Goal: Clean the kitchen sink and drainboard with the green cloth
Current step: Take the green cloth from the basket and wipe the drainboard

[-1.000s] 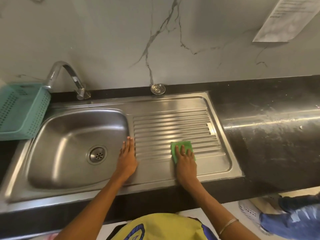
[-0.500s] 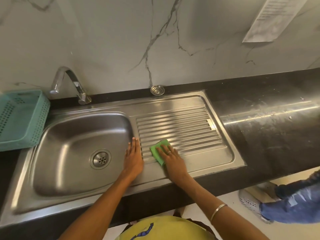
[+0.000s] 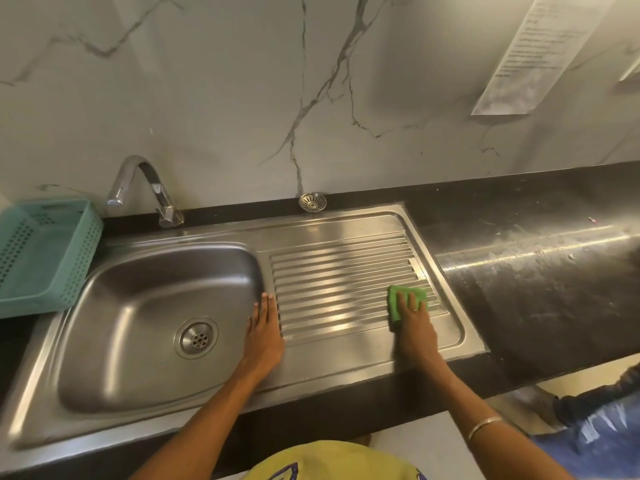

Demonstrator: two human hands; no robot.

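A steel sink bowl [image 3: 138, 306] with a round drain lies at the left, and its ribbed drainboard [image 3: 339, 271] stretches to the right. My right hand [image 3: 414, 323] presses flat on the green cloth [image 3: 398, 297] at the drainboard's right end, fingers straight over it. My left hand [image 3: 265, 336] rests flat on the steel strip between bowl and ribs, fingers straight, holding nothing.
A teal perforated basket [image 3: 45, 251] stands left of the sink. A curved tap [image 3: 149, 188] rises behind the bowl. A loose strainer [image 3: 312, 201] leans at the wall. Black counter [image 3: 536, 265] extends right. Another person's leg and shoe [image 3: 595, 417] are at the lower right.
My right hand has slid the green cloth from the drainboard's left part, near my left hand, across to its right end. My left hand stays in place.
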